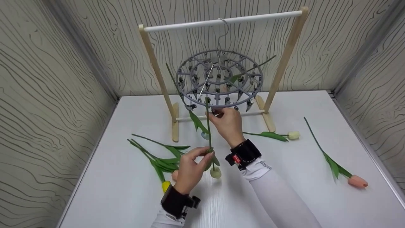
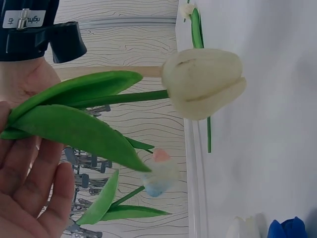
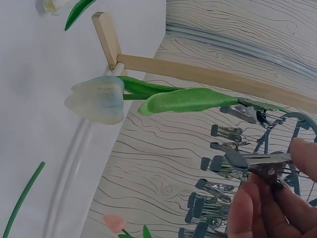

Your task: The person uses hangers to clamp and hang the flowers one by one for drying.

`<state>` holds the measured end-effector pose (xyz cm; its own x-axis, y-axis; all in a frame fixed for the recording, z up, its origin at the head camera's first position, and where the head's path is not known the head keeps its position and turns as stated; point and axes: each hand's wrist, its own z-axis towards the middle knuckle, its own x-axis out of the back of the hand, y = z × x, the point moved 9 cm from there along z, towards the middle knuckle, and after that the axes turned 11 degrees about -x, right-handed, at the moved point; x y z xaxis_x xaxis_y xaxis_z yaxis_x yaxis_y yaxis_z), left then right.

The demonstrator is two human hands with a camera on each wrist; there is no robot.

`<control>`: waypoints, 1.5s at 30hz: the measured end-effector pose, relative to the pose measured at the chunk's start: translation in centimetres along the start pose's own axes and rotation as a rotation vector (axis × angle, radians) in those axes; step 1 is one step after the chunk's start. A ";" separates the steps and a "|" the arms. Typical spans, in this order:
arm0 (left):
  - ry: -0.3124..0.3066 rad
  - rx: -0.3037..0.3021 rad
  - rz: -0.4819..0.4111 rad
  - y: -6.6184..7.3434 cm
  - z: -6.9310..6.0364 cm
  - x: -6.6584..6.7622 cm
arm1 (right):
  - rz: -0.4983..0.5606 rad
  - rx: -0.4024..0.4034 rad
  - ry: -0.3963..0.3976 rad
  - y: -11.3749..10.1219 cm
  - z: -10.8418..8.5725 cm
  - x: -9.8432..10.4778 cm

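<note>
In the head view the left hand (image 1: 193, 167) pinches the stem of a white tulip (image 1: 215, 173), its flower hanging down and its stem pointing up. The right hand (image 1: 228, 123) is at the front edge of a round grey clip hanger (image 1: 218, 103). In the right wrist view that hand (image 3: 277, 203) pinches a metal clip (image 3: 262, 159) between thumb and fingers; no stem shows in it. Beside it, a pale blue-white tulip (image 3: 96, 100) hangs by its stem from another clip. The left wrist view shows the white flower (image 2: 203, 83) close up, beyond the left hand (image 2: 34, 173).
The hanger hooks on a white rod (image 1: 259, 17) between wooden posts. Several tulips lie at left, including a yellow one (image 1: 165, 186). A white tulip (image 1: 293, 135) and a pink one (image 1: 357, 181) lie at right. Another stem (image 1: 265, 61) rises from the hanger's right side.
</note>
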<state>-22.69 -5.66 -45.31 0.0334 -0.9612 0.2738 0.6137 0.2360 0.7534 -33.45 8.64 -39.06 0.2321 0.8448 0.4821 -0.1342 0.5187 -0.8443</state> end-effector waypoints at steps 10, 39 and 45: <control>0.010 0.028 -0.013 -0.5 0.2 0.1 | 0.079 -0.075 -0.141 1.1 -0.5 0.9; 0.121 0.214 -0.121 -2.7 2.6 -0.5 | 0.516 -0.296 -0.128 3.0 -4.0 3.6; 0.115 0.223 -0.136 -2.6 2.7 -0.7 | 0.558 -0.287 -0.104 2.4 -4.5 3.9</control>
<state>-26.45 -5.20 -45.87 0.0595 -0.9931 0.1015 0.4308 0.1173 0.8948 -28.56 12.61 -40.21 0.1055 0.9936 -0.0406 0.0592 -0.0470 -0.9971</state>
